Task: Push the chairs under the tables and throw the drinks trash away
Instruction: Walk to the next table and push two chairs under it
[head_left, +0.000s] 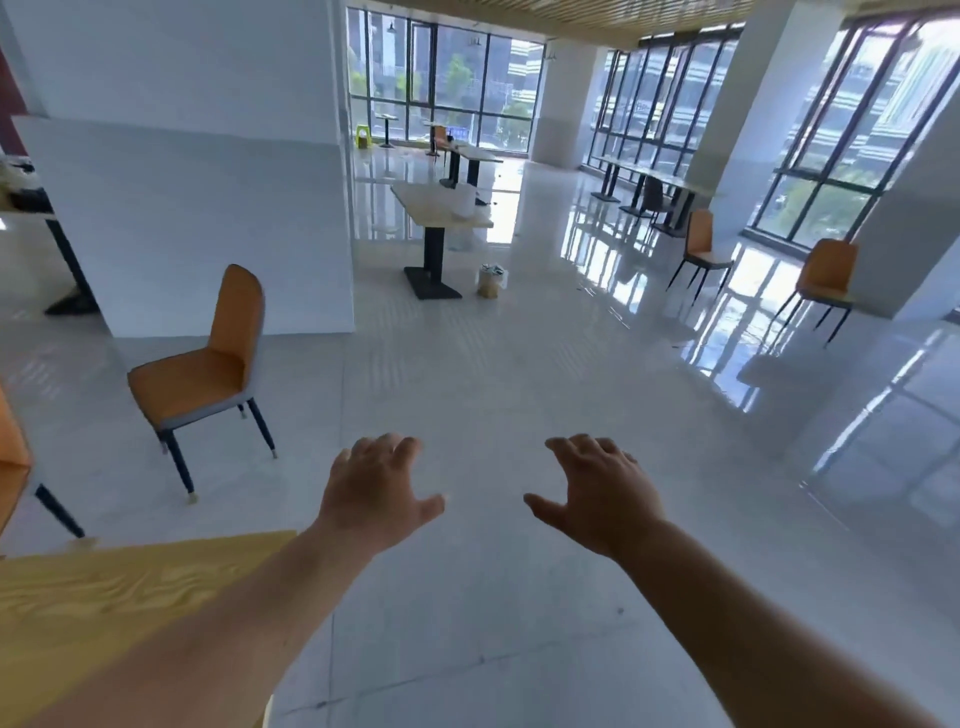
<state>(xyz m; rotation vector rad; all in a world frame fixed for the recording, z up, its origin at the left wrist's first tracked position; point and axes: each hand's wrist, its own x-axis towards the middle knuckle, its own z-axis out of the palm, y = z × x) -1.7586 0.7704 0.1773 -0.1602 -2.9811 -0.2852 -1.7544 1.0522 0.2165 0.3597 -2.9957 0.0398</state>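
My left hand (375, 491) and my right hand (597, 491) reach out over bare floor, fingers spread, holding nothing. An orange chair (202, 364) stands free on the floor to the left, away from any table. A yellow wooden table (114, 587) has its corner under my left forearm. Ahead stands a light-topped table (441, 210) on a black pedestal, with a white object (464, 201) on it. A small trash bin (491, 280) full of rubbish sits on the floor beside that table's base. Two more orange chairs (701, 254) (827, 283) stand by the right windows.
A large white pillar (197, 197) rises at the left. Part of another orange chair (13, 462) shows at the left edge. More tables (475, 156) (649, 179) line the windows at the back. The glossy tiled floor (519, 389) stretches ahead.
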